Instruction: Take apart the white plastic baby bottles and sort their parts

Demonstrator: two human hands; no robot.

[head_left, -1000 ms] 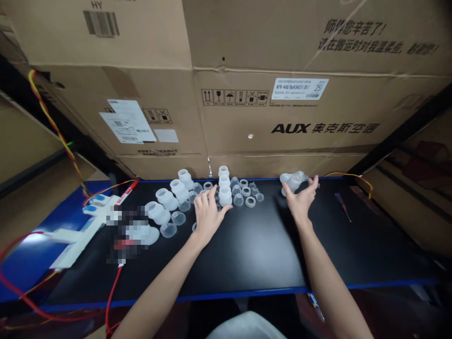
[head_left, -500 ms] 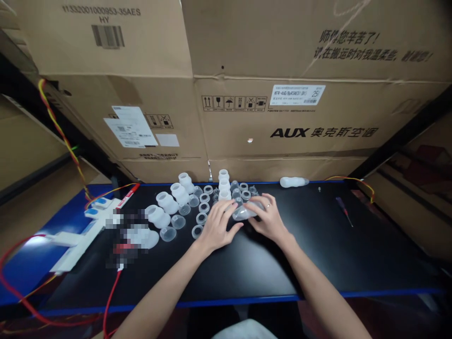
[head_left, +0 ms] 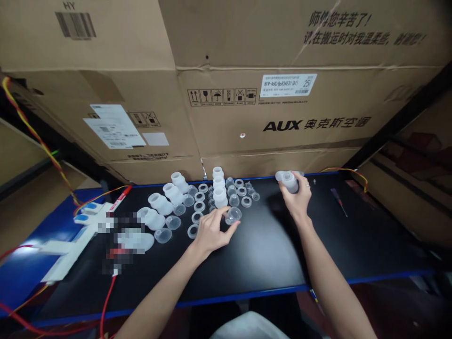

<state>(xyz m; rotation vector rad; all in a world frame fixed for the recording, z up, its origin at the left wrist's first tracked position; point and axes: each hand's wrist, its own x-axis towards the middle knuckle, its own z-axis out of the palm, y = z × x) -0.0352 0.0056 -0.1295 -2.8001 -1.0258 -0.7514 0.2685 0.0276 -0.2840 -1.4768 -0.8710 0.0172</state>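
Between the fingers and thumb of my left hand (head_left: 214,229) is a clear cap (head_left: 233,215), held over the middle of the black table. My right hand (head_left: 297,193) grips a white bottle (head_left: 289,181) near the table's back edge, with another pale item partly hidden behind it. White bottles (head_left: 161,203) stand in a slanting row at the left, beside clear caps (head_left: 163,235) and rings (head_left: 199,206). A second line of white bottles (head_left: 219,196) is just behind my left hand, with more rings (head_left: 246,201) and small clear parts on its right.
A large cardboard box (head_left: 226,117) stands behind the table (head_left: 261,254). On the left are a white power strip (head_left: 74,245), a red cable (head_left: 108,301) and a blurred patch. A screwdriver (head_left: 339,202) lies at the right.
My hands have moved apart. The right one has gone right to the back edge with a bottle; the left one now holds a clear cap. The view has shifted slightly.
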